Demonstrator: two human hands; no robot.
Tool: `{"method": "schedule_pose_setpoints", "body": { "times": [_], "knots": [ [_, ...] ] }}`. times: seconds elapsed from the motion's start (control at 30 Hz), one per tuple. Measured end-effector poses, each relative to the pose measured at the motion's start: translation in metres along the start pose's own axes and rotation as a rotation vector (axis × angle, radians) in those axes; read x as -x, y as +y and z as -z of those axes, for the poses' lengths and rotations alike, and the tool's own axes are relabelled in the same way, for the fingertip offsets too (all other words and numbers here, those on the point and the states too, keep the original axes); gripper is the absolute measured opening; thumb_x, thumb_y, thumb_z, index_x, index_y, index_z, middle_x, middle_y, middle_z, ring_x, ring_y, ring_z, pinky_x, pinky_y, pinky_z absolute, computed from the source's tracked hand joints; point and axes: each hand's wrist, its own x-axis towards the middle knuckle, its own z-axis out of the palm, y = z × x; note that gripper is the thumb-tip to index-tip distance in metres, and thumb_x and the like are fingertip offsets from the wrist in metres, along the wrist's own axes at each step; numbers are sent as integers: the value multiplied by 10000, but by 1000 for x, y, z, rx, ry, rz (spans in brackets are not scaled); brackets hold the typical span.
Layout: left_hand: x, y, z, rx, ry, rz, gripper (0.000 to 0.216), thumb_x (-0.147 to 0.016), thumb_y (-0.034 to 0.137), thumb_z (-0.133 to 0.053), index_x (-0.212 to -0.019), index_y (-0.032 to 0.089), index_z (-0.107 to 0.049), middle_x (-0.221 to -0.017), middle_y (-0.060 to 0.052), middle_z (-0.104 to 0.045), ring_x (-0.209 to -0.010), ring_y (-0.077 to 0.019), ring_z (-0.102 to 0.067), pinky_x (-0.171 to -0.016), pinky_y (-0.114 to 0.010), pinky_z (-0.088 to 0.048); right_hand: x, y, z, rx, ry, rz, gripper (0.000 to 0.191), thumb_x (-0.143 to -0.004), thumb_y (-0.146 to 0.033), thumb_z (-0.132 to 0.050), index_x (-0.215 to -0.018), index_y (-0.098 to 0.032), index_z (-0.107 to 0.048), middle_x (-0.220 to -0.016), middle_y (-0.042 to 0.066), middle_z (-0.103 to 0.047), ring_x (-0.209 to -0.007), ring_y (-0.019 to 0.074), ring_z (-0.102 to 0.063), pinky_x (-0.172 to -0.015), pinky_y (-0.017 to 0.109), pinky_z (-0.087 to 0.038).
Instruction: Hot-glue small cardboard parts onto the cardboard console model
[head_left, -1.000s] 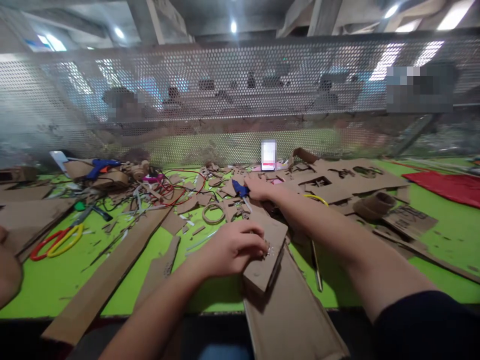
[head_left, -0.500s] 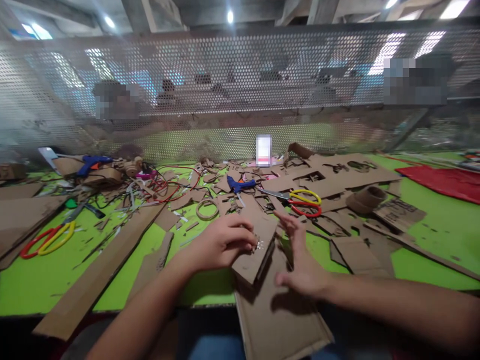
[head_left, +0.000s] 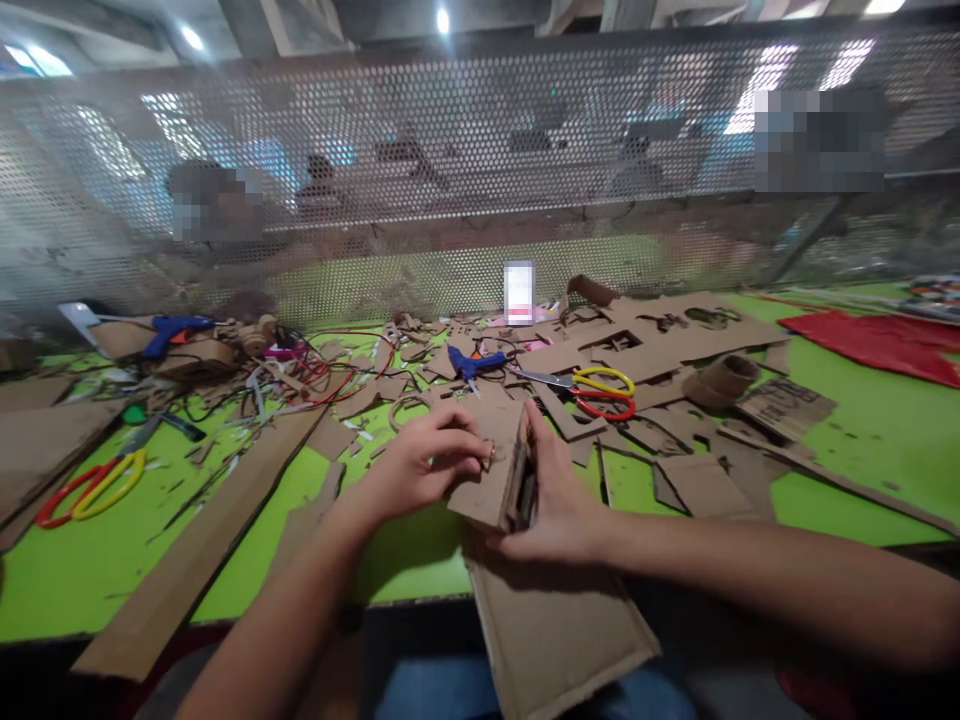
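Observation:
A small flat cardboard box (head_left: pixel 487 492) is tilted up above the table's front edge, its layered open side facing right. My right hand (head_left: pixel 559 500) grips that side, fingers along the far edge and thumb beneath the near corner. Over the box's upper face, my left hand (head_left: pixel 427 455) has its fingers bent together at a small shiny spot; whatever they pinch is too small to make out. Beneath the box lies a larger cardboard sheet (head_left: pixel 562 630), sticking out over the table's front edge above my lap. A blue glue gun (head_left: pixel 476 363) rests beyond the box.
Scissors with red and yellow handles (head_left: pixel 604 390) lie behind my right hand, and another pair of scissors (head_left: pixel 94 487) at the left. A long cardboard strip (head_left: pixel 202 540) overhangs the front edge. Cardboard scraps (head_left: pixel 690 335) cover the green table (head_left: pixel 405 570), backed by a perforated screen (head_left: pixel 450 180).
My right hand has moved left and closed on the box's side. The box has tilted up, its layered side now showing more. My left hand stays at the upper face. The view has shifted slightly.

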Motion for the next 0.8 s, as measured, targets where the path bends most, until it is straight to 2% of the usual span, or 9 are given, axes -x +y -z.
{"method": "schedule_pose_setpoints", "body": {
  "times": [0.07,0.17,0.37,0.67,0.8],
  "knots": [
    [-1,-8,-1,5,71,6,106,-988,268,-784,-1058,217,-846,-1040,-80,-714,-923,-155,-716,-842,-268,-574,-9,-2,17,18,-26,11,1686,-548,-683,-958,-1732,-402,208,-1805,193,-168,-1620,595,-293,-1225,883,-351],
    [-1,-22,-3,53,179,33,130,-972,322,-812,-1030,216,-862,-1029,-86,-744,-965,-180,-738,-901,-308,-589,-28,-3,36,16,-58,129,1620,-593,-680,-965,-1752,-387,127,-1772,187,-222,-1623,553,-305,-1270,853,-302],
    [-1,-35,-10,78,325,61,246,-989,411,-785,-1040,181,-859,-1020,-106,-753,-907,-181,-740,-776,-288,-608,-57,0,50,-3,-108,277,1529,-658,-665,-960,-1772,-334,34,-1767,185,-280,-1625,511,-348,-1328,769,-299],
    [0,-21,-22,58,337,26,150,-982,290,-803,-1089,200,-855,-1024,-81,-745,-983,-164,-724,-882,-290,-602,-46,18,48,-118,-12,384,1504,-641,-668,-968,-1745,-385,14,-1832,104,-86,-1707,457,-202,-1373,715,-286],
    [0,-13,-21,17,283,-47,198,-965,210,-810,-1161,198,-835,-1078,-86,-735,-1032,-166,-715,-929,-299,-604,-45,24,48,-152,86,507,1511,-575,-636,-999,-1722,-450,-33,-1829,54,-62,-1681,467,-240,-1372,740,-277]
  ]
}}
